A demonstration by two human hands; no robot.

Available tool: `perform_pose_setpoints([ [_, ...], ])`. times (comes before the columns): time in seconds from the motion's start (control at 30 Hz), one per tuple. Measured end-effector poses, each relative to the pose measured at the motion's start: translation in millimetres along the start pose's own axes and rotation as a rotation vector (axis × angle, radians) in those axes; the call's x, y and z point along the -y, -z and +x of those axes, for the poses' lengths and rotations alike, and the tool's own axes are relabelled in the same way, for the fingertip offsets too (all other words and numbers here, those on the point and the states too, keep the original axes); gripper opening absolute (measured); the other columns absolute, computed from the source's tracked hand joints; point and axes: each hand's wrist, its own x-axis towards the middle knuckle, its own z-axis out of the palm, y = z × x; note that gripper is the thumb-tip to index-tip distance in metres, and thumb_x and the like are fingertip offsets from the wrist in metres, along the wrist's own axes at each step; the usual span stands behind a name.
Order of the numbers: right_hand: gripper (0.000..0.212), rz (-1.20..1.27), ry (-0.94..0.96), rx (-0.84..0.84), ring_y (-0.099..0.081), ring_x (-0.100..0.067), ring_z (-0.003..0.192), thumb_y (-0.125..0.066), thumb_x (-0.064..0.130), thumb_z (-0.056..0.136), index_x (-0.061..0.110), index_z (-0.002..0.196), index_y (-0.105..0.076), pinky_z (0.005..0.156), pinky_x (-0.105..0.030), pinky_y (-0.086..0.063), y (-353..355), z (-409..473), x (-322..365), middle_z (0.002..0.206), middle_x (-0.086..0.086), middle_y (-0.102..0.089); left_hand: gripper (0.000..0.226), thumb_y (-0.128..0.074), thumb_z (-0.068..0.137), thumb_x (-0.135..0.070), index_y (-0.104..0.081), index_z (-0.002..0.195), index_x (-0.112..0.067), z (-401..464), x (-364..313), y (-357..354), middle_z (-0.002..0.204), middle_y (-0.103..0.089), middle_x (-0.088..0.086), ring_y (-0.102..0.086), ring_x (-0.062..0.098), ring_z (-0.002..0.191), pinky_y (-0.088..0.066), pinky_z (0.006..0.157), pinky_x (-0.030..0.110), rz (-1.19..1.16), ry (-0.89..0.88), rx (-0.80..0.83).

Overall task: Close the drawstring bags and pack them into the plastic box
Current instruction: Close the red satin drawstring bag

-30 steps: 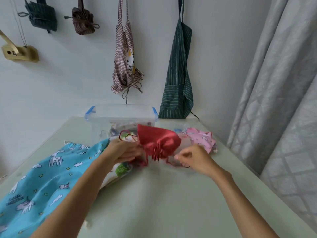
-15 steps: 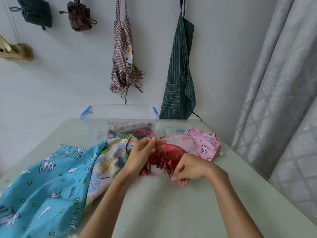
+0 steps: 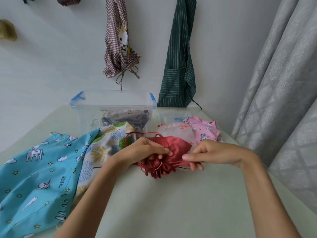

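A red satin drawstring bag (image 3: 173, 148) lies on the table in front of me, its mouth gathered into a ruffle near the front. My left hand (image 3: 144, 150) grips the gathered neck of the bag. My right hand (image 3: 205, 153) pinches the red drawstring (image 3: 184, 164) and holds it out to the right. Behind stands the clear plastic box (image 3: 113, 109) with blue clips, with folded bags inside. A blue unicorn bag (image 3: 37, 169), a tree-print bag (image 3: 106, 145), a pale sheer bag (image 3: 176, 131) and a pink bag (image 3: 205, 129) lie around.
The box's clear lid (image 3: 173, 115) lies flat behind the pink bag. Two aprons (image 3: 120, 45) hang on the wall behind the table. A grey curtain (image 3: 283, 83) hangs at the right. The table's right edge runs close to my right forearm.
The bag's mouth has drawn tighter into a ruffle. My right hand has moved right, pulling the string out. My left hand dropped from the cord loop onto the bag's neck.
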Motion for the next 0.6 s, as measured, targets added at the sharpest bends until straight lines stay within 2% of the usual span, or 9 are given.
perform_pose_setpoints([
  [0.07, 0.037, 0.025, 0.032, -0.033, -0.055, -0.006, 0.072, -0.055, 0.050, 0.082, 0.023, 0.061, -0.068, 0.085, -0.024, -0.041, 6, -8, -1, 0.065, 0.009, -0.063, 0.030, -0.066, 0.085, -0.020, -0.069, 0.056, -0.016, 0, -2, -3, 0.039, -0.039, -0.011, -0.031, 0.002, 0.037, -0.026, 0.042, 0.012, 0.062, -0.009, 0.038],
  [0.13, 0.041, 0.050, 0.054, -0.116, -0.052, -0.012, 0.074, -0.056, 0.054, 0.080, 0.019, 0.062, -0.066, 0.083, -0.032, -0.039, 10, -13, 0, 0.068, 0.006, -0.061, 0.030, -0.068, 0.084, -0.020, -0.068, 0.055, -0.014, 1, -1, -4, 0.041, -0.043, -0.011, -0.038, 0.000, 0.038, -0.032, 0.045, 0.009, 0.116, -0.018, 0.091],
  [0.23, 0.045, 0.140, 0.100, -0.300, -0.052, -0.004, 0.074, -0.054, 0.056, 0.082, 0.018, 0.057, -0.054, 0.087, -0.027, -0.035, 15, -16, 8, 0.062, 0.016, -0.059, 0.015, -0.062, 0.088, -0.013, -0.077, 0.086, -0.014, -1, 0, -3, 0.059, -0.066, -0.015, -0.060, -0.005, 0.057, -0.043, 0.063, 0.005, 0.148, -0.043, 0.187],
  [0.3, 0.044, 0.189, 0.108, -0.383, -0.050, -0.010, 0.067, -0.051, 0.048, 0.088, 0.018, 0.056, -0.047, 0.081, -0.028, -0.036, 13, -10, 16, 0.052, 0.012, -0.052, 0.017, -0.060, 0.090, -0.016, -0.076, 0.095, -0.013, -4, -1, -2, 0.079, -0.074, -0.006, -0.064, 0.002, 0.075, -0.047, 0.076, 0.013, 0.150, -0.066, 0.203],
  [0.33, 0.045, 0.198, 0.092, -0.424, -0.045, -0.012, 0.059, -0.051, 0.045, 0.091, 0.015, 0.058, -0.048, 0.073, -0.027, -0.035, 11, -5, 19, 0.047, 0.011, -0.044, 0.019, -0.059, 0.090, -0.021, -0.077, 0.091, -0.015, -5, -3, -3, 0.080, -0.072, -0.002, -0.061, 0.008, 0.075, -0.047, 0.076, 0.017, 0.159, -0.067, 0.217],
  [0.4, 0.046, 0.194, 0.042, -0.500, -0.032, -0.007, 0.043, -0.051, 0.043, 0.092, 0.004, 0.069, -0.059, 0.060, -0.024, -0.032, 4, 6, 23, 0.041, 0.013, -0.030, 0.025, -0.059, 0.088, -0.029, -0.070, 0.074, -0.012, -3, -6, -8, 0.059, -0.053, -0.006, -0.043, 0.012, 0.059, -0.035, 0.058, 0.021, 0.195, -0.006, 0.237],
  [0.47, 0.045, 0.207, 0.022, -0.534, -0.026, -0.003, 0.035, -0.053, 0.044, 0.091, 0.008, 0.063, -0.055, 0.055, -0.020, -0.032, -4, 15, 27, 0.037, 0.014, -0.026, 0.029, -0.060, 0.084, -0.037, -0.065, 0.070, -0.013, -3, -11, -14, 0.050, -0.039, -0.011, -0.033, 0.012, 0.055, -0.027, 0.053, 0.023, 0.231, 0.074, 0.277],
  [0.57, 0.044, 0.246, 0.054, -0.536, -0.033, -0.001, 0.036, -0.056, 0.046, 0.089, 0.013, 0.060, -0.049, 0.049, -0.011, -0.033, -16, 27, 33, 0.038, 0.014, -0.033, 0.025, -0.056, 0.090, -0.042, -0.075, 0.084, -0.029, -6, -12, -20, 0.066, -0.060, -0.018, -0.054, 0.005, 0.069, -0.042, 0.073, 0.011, 0.278, -0.047, 0.411],
  [0.6, 0.044, 0.267, 0.080, -0.523, -0.037, 0.001, 0.040, -0.056, 0.047, 0.089, 0.010, 0.064, -0.053, 0.053, -0.011, -0.035, -21, 31, 35, 0.044, 0.012, -0.040, 0.029, -0.053, 0.093, -0.040, -0.074, 0.077, -0.029, -10, -13, -22, 0.064, -0.059, -0.017, -0.054, 0.005, 0.066, -0.042, 0.074, 0.009, 0.292, -0.075, 0.431],
])
